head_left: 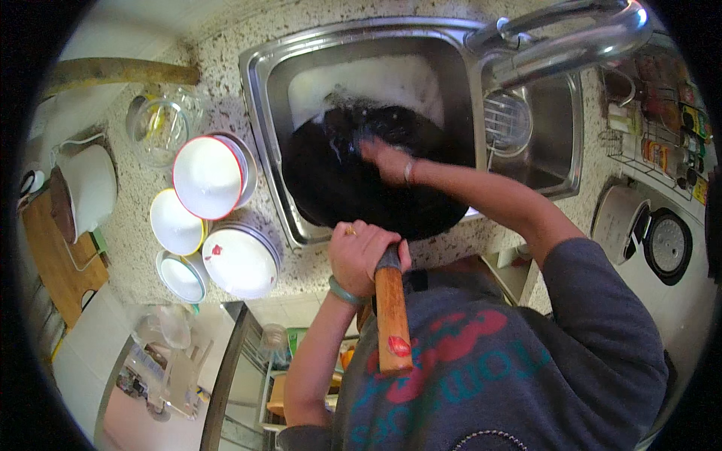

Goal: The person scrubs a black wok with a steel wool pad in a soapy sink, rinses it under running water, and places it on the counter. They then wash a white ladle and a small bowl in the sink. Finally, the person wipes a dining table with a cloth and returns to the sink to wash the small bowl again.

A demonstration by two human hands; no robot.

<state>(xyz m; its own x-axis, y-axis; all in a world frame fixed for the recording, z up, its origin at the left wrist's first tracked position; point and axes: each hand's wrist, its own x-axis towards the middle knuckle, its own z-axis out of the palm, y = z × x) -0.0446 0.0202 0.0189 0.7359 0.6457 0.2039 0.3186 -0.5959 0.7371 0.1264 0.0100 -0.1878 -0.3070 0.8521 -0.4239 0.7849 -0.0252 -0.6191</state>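
A large black wok (421, 203) lies tilted in the left basin of the steel sink, its wooden handle (392, 323) pointing back toward my body. My left hand (362, 254) is closed round the handle's grey collar, close to the wok's rim. Inside the wok, my right hand (387, 160) presses down on the dark, wet inner surface. Its fingers are blurred against the black, so whether they hold anything cannot be seen. Wet glints and whitish suds show beside them. Cloudy, pale water (410, 81) fills the far part of the basin.
Left of the sink stand stacked bowls (207, 178), plates (239, 264) and glass bowls (162, 129) on the speckled counter. A large steel faucet (571, 49) arches over the right side. The smaller basin (553, 161) holds a round clear dish under a wire rack.
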